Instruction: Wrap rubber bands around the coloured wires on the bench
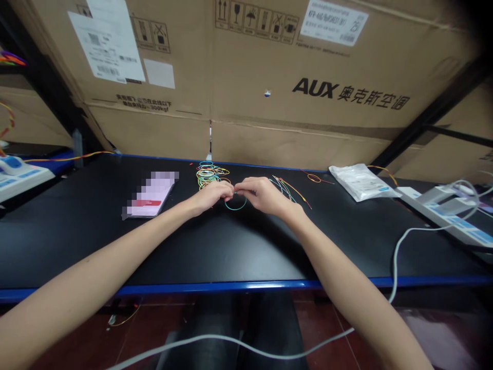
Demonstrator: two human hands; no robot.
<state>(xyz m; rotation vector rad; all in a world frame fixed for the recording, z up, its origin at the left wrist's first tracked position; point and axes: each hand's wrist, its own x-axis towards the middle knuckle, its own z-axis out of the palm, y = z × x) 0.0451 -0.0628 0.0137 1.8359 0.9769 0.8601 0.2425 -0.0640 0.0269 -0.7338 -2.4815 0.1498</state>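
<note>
Cardboard cartons stand behind our table, whose black top ends in a blue edge, and a white cable drops past that edge toward the dark red floor. A power strip lies at the far right, and a white device sits at the far left. Nearer our work, a white packet lies to the right and a pixelated, phone-shaped object lies to the left.

Our forearms angle in from the lower corners, bringing both grips together near the middle of the table. Just beyond the left grip is a heap of coloured wire loops. Just beyond the right grip fan straight coloured wires, with a small orange loop farther right.

Both grips are closed in tight pinches, their fingertips almost meeting. Between them we hold a thin teal wire, which sags toward us in a shallow loop under the pinch, nearly centred between the hands and slightly nearer the right one. Its loop lies mostly flat, wider from left to right than front to back. Its ends disappear into our fingers, so we cannot tell which way they point.
</note>
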